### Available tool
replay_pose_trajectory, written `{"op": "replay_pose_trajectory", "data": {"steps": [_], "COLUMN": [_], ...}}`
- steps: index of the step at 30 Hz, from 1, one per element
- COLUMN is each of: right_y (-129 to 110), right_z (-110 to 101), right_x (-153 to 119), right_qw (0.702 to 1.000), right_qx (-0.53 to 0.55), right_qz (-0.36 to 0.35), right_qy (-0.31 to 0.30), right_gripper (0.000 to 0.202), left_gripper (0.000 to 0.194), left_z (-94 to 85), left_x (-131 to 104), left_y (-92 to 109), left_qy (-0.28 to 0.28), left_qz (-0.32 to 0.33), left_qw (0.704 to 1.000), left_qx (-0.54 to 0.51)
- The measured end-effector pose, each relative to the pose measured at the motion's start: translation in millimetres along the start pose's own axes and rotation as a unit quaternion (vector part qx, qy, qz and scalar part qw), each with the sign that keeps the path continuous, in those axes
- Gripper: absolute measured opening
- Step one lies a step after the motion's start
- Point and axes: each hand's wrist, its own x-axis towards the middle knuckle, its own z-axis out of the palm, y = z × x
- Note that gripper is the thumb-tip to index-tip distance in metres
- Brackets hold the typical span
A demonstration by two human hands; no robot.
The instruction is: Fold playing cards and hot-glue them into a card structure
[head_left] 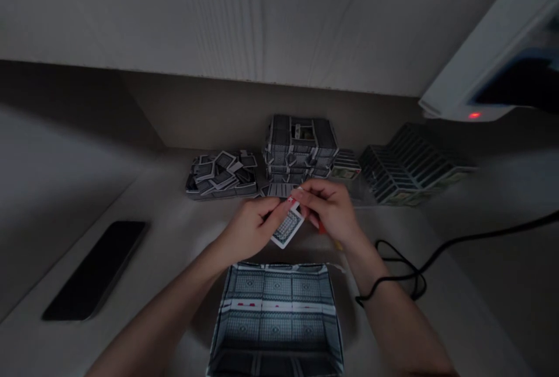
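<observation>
Between both hands, above the table, is a playing card (288, 228) with a patterned back, tilted; a red marking shows at its upper part, where the fingers overlap it. My left hand (257, 222) pinches it from the left with the thumb on top. My right hand (329, 205) has its fingertips closed on the upper right part of the card. Just below the hands stands an open box made of patterned cards (277, 289). An orange item, too small to name, shows under my right hand.
Behind the hands are a stacked card structure (301, 147), a tray heaped with loose cards (220, 176) and stepped card stacks (414, 161). A phone (96, 272) lies at left. A black cable (476, 240) crosses at right. A shelf board (218, 21) hangs above.
</observation>
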Motion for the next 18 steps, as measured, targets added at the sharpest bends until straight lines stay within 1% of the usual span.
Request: {"op": "replay_pose_trajectory", "data": {"steps": [4, 8, 10, 11, 13, 14, 15, 16, 18], "right_y": [0.1, -2.1, -2.5, -2.4, -2.3, -2.4, -2.6, -3.0, -4.1], "right_z": [-4.1, -9.1, -10.7, -11.3, -12.3, -13.0, -13.8, -14.8, -17.2], "right_x": [2.5, 2.9, 2.7, 2.6, 2.3, 2.2, 2.1, 2.0, 1.8], "right_qw": [1.000, 1.000, 1.000, 1.000, 0.999, 0.999, 0.998, 0.997, 0.995], "right_qx": [0.001, -0.007, -0.013, -0.017, -0.028, -0.038, -0.048, -0.059, -0.075], "right_qz": [-0.001, -0.007, -0.004, -0.005, -0.015, -0.022, -0.029, -0.036, -0.045], "right_qy": [0.011, 0.015, 0.005, 0.006, 0.021, 0.031, 0.040, 0.045, 0.050], "right_gripper": [0.025, 0.024, 0.023, 0.022, 0.023, 0.024, 0.025, 0.025, 0.026], "left_gripper": [0.039, 0.037, 0.038, 0.039, 0.041, 0.041, 0.042, 0.042, 0.040], "left_z": [-4.0, -10.9, -15.9, -19.2, -27.5, -32.3, -37.1, -41.5, -47.2], "left_x": [-0.1, -1.7, -0.4, 1.3, 6.6, 10.1, 13.7, 17.3, 23.4], "left_y": [0.2, 4.2, 3.0, 0.3, -10.3, -18.0, -27.1, -36.9, -56.8], "left_qy": [-0.036, -0.094, -0.097, -0.088, -0.045, -0.012, 0.035, 0.078, 0.108], "left_qz": [-0.033, -0.025, -0.023, -0.027, -0.047, -0.068, -0.098, -0.135, -0.183], "left_qw": [0.998, 0.992, 0.989, 0.987, 0.985, 0.982, 0.975, 0.962, 0.931], "left_qx": [0.034, 0.086, 0.113, 0.128, 0.162, 0.178, 0.196, 0.225, 0.296]}}
